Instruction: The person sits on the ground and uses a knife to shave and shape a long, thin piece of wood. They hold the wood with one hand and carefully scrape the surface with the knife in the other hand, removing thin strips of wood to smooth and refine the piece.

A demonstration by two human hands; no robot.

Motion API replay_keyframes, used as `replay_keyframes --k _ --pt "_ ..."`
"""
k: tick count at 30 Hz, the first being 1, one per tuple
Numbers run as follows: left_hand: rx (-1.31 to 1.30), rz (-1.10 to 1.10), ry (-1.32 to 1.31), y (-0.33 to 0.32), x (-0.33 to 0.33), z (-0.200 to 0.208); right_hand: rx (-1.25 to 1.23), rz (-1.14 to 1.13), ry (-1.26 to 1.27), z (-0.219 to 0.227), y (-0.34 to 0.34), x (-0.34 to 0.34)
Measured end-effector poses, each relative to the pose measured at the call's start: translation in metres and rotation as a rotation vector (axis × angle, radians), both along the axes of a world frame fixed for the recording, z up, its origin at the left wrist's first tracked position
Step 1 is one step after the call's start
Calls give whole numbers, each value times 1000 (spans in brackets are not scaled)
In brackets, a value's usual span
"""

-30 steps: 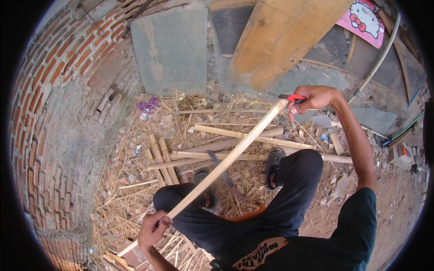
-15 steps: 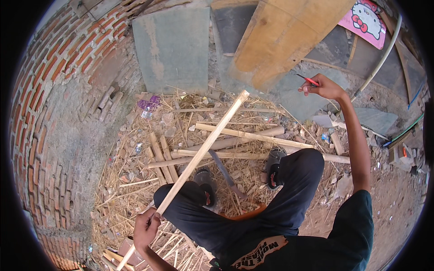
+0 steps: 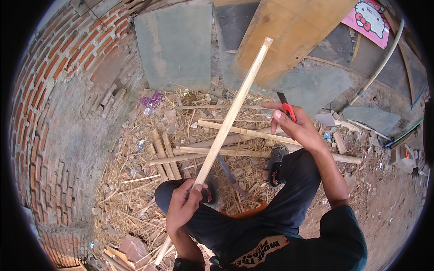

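My left hand [image 3: 183, 205] is closed round the lower part of a long pale wooden strip [image 3: 233, 113], near my left knee. The strip slants up and away to the right, its far end in front of a leaning brown board. A red utility knife [image 3: 288, 111] with a dark blade is in my right hand [image 3: 298, 131], to the right of the strip and apart from it. The blade points up. My right index finger stretches out toward the strip.
Several wooden poles and strips [image 3: 221, 152] lie on straw between my feet. A dark flat tool [image 3: 228, 174] rests there too. A brick wall [image 3: 49, 113] rises at left. Grey [image 3: 174, 49] and brown boards [image 3: 289, 36] lean at the back. Rubble lies at right.
My left hand has moved up and right, carrying the strip's far end farther away. My right hand has come down and left with the knife, nearer the strip.
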State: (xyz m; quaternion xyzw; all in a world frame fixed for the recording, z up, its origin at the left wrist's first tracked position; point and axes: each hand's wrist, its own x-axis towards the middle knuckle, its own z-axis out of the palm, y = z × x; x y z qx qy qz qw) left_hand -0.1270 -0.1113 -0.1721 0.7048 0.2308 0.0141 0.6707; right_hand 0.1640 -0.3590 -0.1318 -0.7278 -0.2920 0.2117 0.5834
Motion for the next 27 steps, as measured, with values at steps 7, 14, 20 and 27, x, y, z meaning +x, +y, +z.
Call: replay_keyframes --k 7,14,20,27 --pt "150 -174 -160 -40 37 7 131 12 196 -11 26 -39" --pt "648 4 -117 -48 25 41 206 -162 251 -15 19 -22" --pt "824 -73 -86 -26 0 32 260 -270 256 -6 -1 0" --pt "405 -90 -171 -15 4 11 246 -325 68 13 -14 8"
